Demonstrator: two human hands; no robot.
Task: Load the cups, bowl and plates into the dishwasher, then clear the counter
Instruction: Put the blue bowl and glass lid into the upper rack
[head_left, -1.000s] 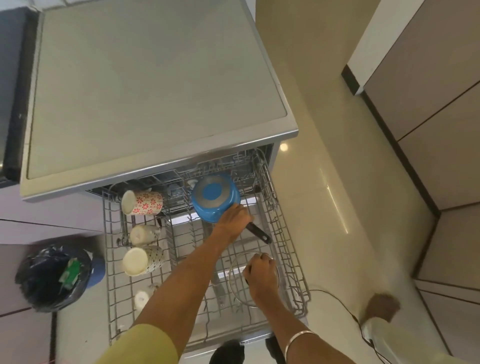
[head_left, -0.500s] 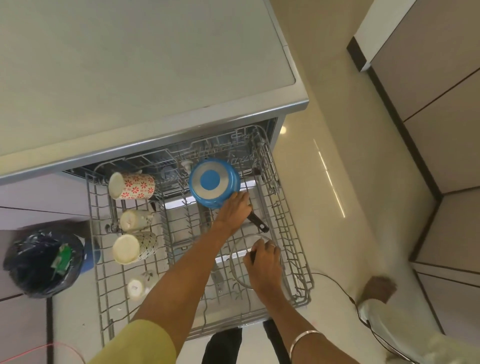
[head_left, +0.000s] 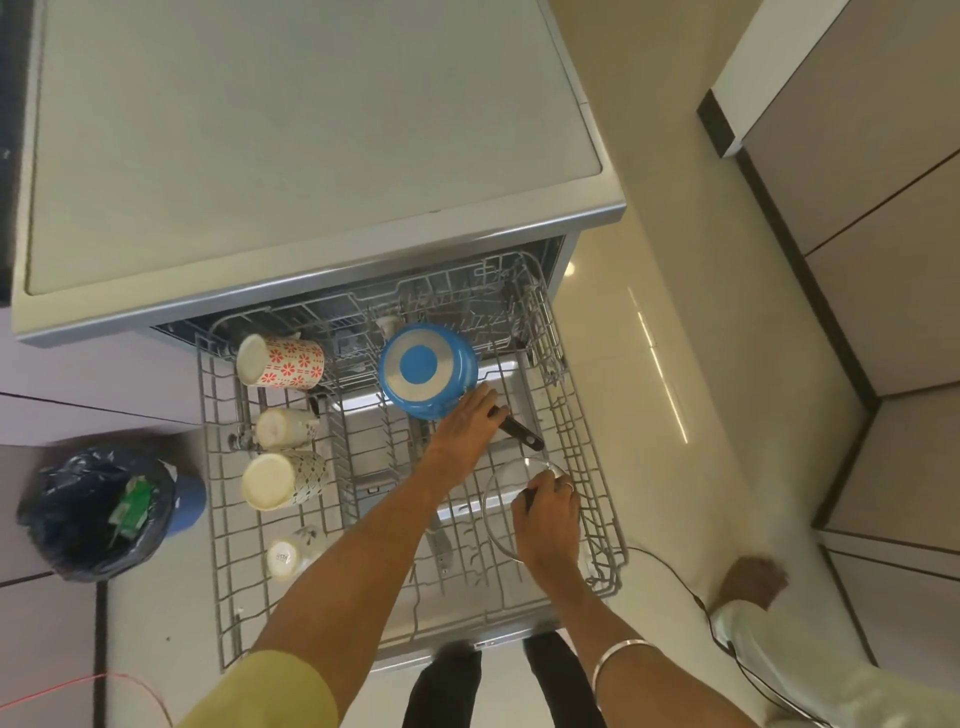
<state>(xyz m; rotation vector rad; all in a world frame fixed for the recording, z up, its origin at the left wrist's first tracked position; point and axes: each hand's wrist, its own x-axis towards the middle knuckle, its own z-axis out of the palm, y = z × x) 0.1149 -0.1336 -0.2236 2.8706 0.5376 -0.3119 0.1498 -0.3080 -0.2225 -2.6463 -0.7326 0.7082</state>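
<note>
The grey wire rack (head_left: 223, 525) carries a blue saucepan (head_left: 427, 370) whose upturned base shows a pale ring around a blue disc, with a black handle (head_left: 521, 432). At the rack's left edge lie a white cup with red flowers (head_left: 281, 361), a plain cream cup (head_left: 284, 427) and a cream cup with a dark diamond lattice (head_left: 283, 480); near its right edge is a clear glass bowl (head_left: 506, 480). Left of the rack, a blue bin (head_left: 187, 506) holds a black bag (head_left: 83, 519) with green packaging (head_left: 131, 506) inside.
</note>
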